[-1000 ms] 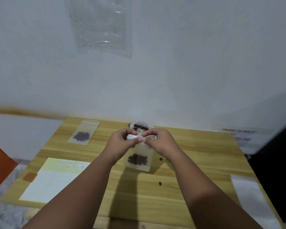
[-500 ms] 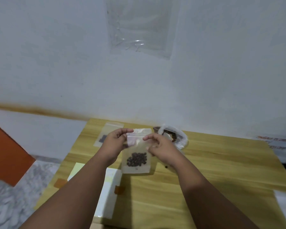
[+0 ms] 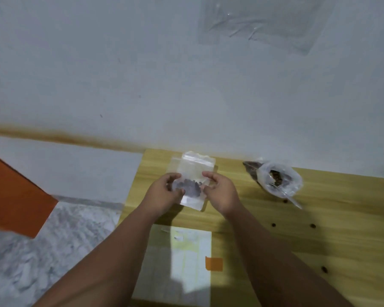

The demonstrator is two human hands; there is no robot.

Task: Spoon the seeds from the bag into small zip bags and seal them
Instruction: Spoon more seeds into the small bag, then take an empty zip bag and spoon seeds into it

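**Seed packing: small zip bag held over bench corner**

- Small zip bag (image 3: 192,173): clear, upright, zip strip at top, lifted above the far left corner of the bench (image 3: 319,244). Closed or not at the zip: cannot tell.
- Seeds (image 3: 189,185): dark cluster gathered in the lower half of the small zip bag.
- Left hand (image 3: 164,192): pinching the bag's left edge, thumb in front, fingers curled behind.
- Right hand (image 3: 222,191): pinching the bag's right edge in the same way, level with the seeds.
- Second clear bag (image 3: 175,162): only a faint edge showing behind the held one, flat on the bench; contents hidden.
- Seed bag (image 3: 279,180): larger, crumpled clear plastic, mouth open, brown seeds inside; on the bench near the wall, well apart from the right hand.
- Clear handle (image 3: 294,201): sticking out of the seed bag's mouth toward the near side; blurred.
- Loose seeds (image 3: 273,224): a few scattered singly on the bench right of the forearms.
- Paper sheet (image 3: 191,251): pale, flat on the bench's near left part, partly under the left forearm.
- Orange tab (image 3: 214,263): at the sheet's right edge.
- Plastic sheet (image 3: 264,21): clear, fixed high on the white wall.
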